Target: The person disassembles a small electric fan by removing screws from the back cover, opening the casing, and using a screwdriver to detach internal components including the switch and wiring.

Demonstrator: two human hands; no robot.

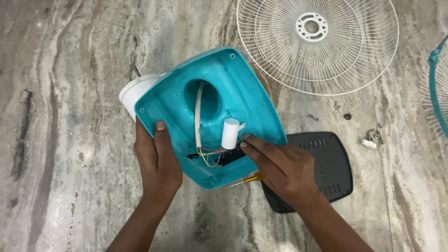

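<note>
An upturned teal plastic fan base (242,88) lies on the marble floor, its hollow inside facing me. Inside it are a white cord, thin coloured wires, a white cylindrical capacitor (230,133) and a small black switch board (228,156). My left hand (157,161) grips the base's near-left rim, thumb over the edge. My right hand (280,172) reaches in from the right, its fingertips touching the black board just below the capacitor. A white motor housing (135,89) sticks out behind the base's left side.
A black base cover plate (329,163) lies under my right wrist. A yellow-handled screwdriver (249,178) peeks out beneath the base. A white wire fan guard (317,44) lies at the top right, a teal-rimmed guard (436,88) at the right edge, with loose screws (373,137) between.
</note>
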